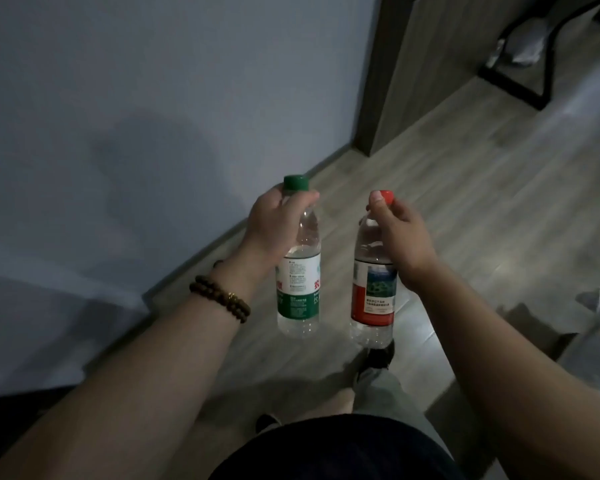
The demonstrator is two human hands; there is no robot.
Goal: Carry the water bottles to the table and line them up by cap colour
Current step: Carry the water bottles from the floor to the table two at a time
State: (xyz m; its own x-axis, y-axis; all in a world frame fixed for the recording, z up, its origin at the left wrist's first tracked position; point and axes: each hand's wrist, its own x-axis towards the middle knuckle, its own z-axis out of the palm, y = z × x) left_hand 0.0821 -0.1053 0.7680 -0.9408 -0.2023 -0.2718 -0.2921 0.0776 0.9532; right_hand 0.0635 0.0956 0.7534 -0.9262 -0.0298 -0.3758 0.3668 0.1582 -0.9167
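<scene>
My left hand (pixel 274 226) grips the neck of a clear water bottle with a green cap (pixel 298 289) and a green and white label. My right hand (pixel 399 233) pinches the top of a second clear bottle with a red cap (pixel 373 296) and a red and white label. Both bottles hang upright in the air in front of me, side by side and a small gap apart, above a wooden floor. No table top shows in this view.
A pale wall (pixel 153 116) runs along the left, meeting the wooden floor (pixel 465 188). A wooden panel (pixel 395 64) stands ahead. Black metal furniture legs (pixel 520 84) are at the top right. A cardboard box (pixel 534 330) and plastic wrap lie at the right.
</scene>
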